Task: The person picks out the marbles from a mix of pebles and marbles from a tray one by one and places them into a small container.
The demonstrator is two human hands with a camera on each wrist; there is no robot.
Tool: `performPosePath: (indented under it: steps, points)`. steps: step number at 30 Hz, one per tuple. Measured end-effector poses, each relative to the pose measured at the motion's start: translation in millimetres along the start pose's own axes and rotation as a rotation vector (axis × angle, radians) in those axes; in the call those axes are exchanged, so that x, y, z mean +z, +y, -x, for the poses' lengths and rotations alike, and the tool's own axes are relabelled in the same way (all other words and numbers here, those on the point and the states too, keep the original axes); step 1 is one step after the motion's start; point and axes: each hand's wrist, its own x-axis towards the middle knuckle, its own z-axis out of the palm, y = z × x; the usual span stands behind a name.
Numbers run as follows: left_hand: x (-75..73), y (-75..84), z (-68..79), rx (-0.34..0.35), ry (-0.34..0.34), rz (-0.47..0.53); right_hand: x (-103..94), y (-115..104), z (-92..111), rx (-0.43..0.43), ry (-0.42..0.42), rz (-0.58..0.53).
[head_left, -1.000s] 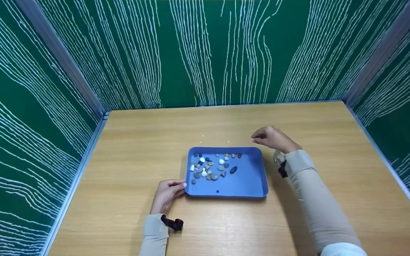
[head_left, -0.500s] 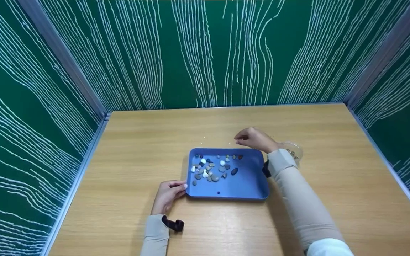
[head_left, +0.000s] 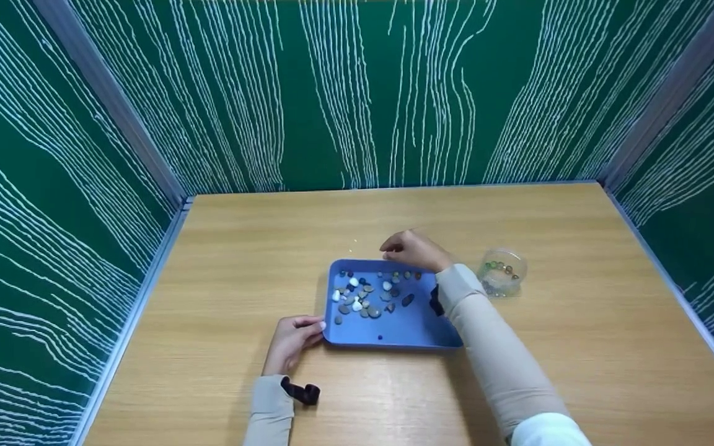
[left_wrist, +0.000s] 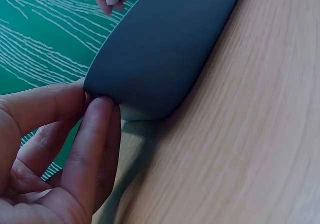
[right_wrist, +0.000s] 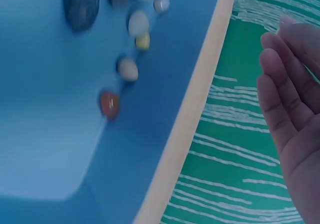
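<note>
My left hand (head_left: 294, 339) pinches the near left corner of a blue tray (head_left: 416, 327); in the left wrist view thumb and finger (left_wrist: 92, 139) meet at its rim. Several pebbles in white, grey, brown and black, such as a flat grey stone (head_left: 374, 311), lie mostly in the tray's left half. Just past the far rim is my right hand (head_left: 418, 249), low over the table. Its fingers are loosely bent and close together in the right wrist view, with nothing visible between them. A reddish-brown pebble (right_wrist: 109, 105) lies inside the tray near that hand.
A clear plastic cup (head_left: 504, 286) with several greenish and brown marbles (head_left: 502, 267) stands right of the tray. Tiny pale bits (head_left: 356, 240) lie on the wooden table (head_left: 239, 260) behind the tray. Green walls (head_left: 332, 93) with white lines enclose three sides.
My right hand has moved left from beside the cup along the tray's far rim, covering one pale bit and uncovering the cup. My left hand keeps its hold on the tray corner.
</note>
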Motion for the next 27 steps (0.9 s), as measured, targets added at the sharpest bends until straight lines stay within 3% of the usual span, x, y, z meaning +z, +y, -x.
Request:
performPosePath:
  steps: [9,27]
  points:
    - [0.4,0.3,0.1,0.015,-0.015,0.021,20.3,-10.0,-13.1,-0.049,-0.034,-0.003]
    - [-0.9,1.3,0.1,0.011,-0.017,0.000,51.5,-22.6,-30.7,-0.014,-0.082,-0.023]
